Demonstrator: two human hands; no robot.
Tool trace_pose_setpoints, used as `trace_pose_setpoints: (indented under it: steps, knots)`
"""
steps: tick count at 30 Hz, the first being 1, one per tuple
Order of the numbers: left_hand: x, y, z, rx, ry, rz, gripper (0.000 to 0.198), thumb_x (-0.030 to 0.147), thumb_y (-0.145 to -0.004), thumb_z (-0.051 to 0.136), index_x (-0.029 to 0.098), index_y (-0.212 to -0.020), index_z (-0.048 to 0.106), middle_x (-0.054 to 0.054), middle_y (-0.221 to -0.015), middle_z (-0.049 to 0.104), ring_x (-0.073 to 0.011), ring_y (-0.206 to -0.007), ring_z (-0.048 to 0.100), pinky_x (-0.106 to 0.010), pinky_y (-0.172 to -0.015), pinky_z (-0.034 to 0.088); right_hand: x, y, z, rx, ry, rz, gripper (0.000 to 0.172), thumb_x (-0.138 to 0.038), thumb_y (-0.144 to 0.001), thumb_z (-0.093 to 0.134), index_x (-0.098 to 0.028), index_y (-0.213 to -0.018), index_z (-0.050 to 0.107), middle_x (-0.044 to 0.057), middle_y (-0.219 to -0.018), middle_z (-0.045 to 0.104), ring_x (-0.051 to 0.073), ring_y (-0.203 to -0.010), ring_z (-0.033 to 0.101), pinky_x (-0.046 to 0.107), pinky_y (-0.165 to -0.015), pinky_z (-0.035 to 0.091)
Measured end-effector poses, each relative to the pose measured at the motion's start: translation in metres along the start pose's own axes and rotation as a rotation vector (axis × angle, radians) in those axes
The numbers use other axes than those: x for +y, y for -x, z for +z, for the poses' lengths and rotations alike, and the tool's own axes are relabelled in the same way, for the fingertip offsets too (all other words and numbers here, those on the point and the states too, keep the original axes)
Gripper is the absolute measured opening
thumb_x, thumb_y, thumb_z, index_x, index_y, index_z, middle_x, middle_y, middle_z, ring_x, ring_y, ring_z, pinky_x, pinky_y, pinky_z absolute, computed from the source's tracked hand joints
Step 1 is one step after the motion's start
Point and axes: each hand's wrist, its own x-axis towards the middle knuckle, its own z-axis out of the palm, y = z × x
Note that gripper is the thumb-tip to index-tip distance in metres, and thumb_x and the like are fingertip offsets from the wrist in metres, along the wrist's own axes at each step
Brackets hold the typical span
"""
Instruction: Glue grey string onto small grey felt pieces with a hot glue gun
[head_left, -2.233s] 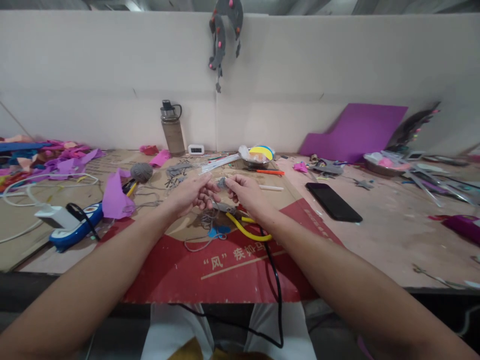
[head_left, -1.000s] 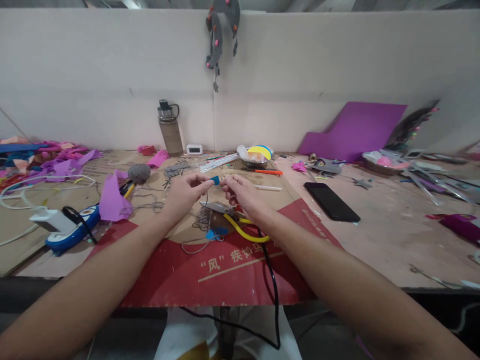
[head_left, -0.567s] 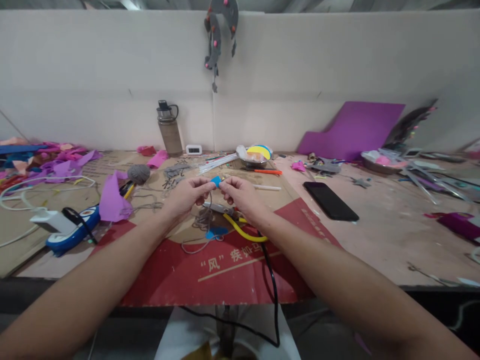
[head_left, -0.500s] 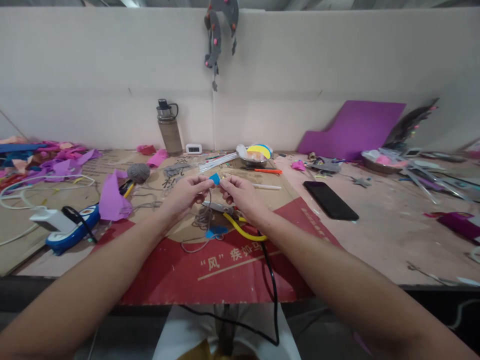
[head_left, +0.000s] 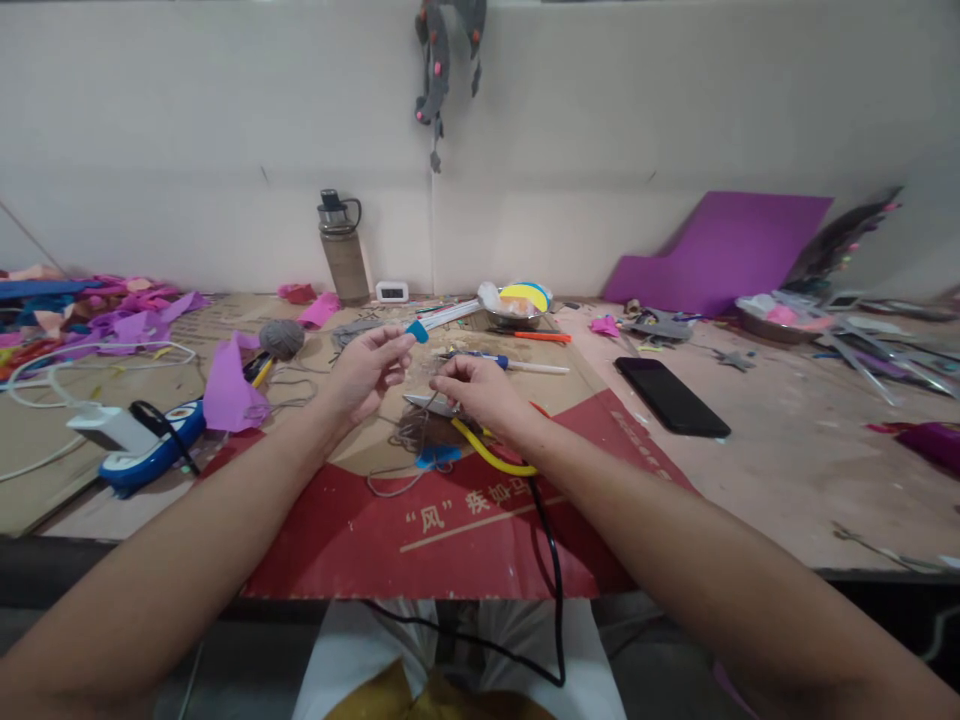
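My left hand (head_left: 369, 372) pinches a small blue felt piece (head_left: 417, 331) between thumb and fingertips, raised above the cardboard. To its right, my right hand (head_left: 480, 392) is closed with thumb and forefinger together on a strand of grey yarn (head_left: 429, 405), which runs down to a loose tangle. Scissors with yellow handles (head_left: 491, 460) lie beneath the right hand, partly covered by it. A second blue felt piece (head_left: 439, 457) rests on the cardboard below. Just behind the right hand lies a blue tool (head_left: 491, 360) with a white stick; its kind is unclear.
Red-printed cardboard (head_left: 450, 555) covers the table's front. A black phone (head_left: 673, 397) lies right; a bottle (head_left: 345, 250), grey yarn ball (head_left: 282, 339) and blue power strip (head_left: 150, 450) are left. Behind stands a bowl (head_left: 517, 318). A black cable (head_left: 553, 570) hangs over the edge.
My hands have parted. The left has moved slightly up and left with the blue felt piece; the right has let go of it and moved a little down and right. The view has shifted slightly.
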Motion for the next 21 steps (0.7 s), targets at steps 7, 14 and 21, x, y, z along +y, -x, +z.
trace_pose_setpoints:
  steps: [7, 14, 21]
  knots:
    - [0.008, 0.005, -0.01, 0.271, -0.69, 0.655, 0.012, 0.032, -0.077, 0.068, 0.021, -0.081, 0.07, -0.002, -0.079, 0.063, -0.0107, -0.064, 0.052, -0.023, -0.061, 0.043, -0.002, -0.002, -0.01, -0.072, 0.41, -0.313, 0.014, -0.026, -0.079, 0.062, -0.019, -0.067, 0.065, 0.006, -0.075, 0.065, 0.018, -0.074, 0.055, 0.033, -0.073, 0.038]
    - [0.008, 0.015, -0.016, 0.014, -0.889, 0.738, 0.011, 0.027, -0.078, 0.067, 0.025, -0.085, 0.074, -0.006, -0.093, 0.071, -0.0179, -0.09, 0.064, -0.029, -0.084, 0.048, -0.018, 0.0, -0.008, -0.028, -0.22, -0.029, 0.027, -0.042, -0.087, 0.047, -0.019, -0.082, 0.061, 0.002, -0.08, 0.061, 0.009, -0.057, 0.05, 0.023, -0.049, 0.032]
    - [0.002, 0.018, 0.0, -0.05, -0.704, 0.639, 0.017, 0.029, -0.08, 0.065, 0.022, -0.095, 0.07, -0.006, -0.087, 0.07, -0.0156, -0.081, 0.064, -0.029, -0.08, 0.049, -0.02, 0.0, -0.006, -0.009, -0.418, 0.0, 0.029, -0.044, -0.074, 0.064, -0.02, -0.067, 0.049, -0.005, -0.058, 0.047, 0.006, -0.047, 0.038, 0.022, -0.046, 0.026]
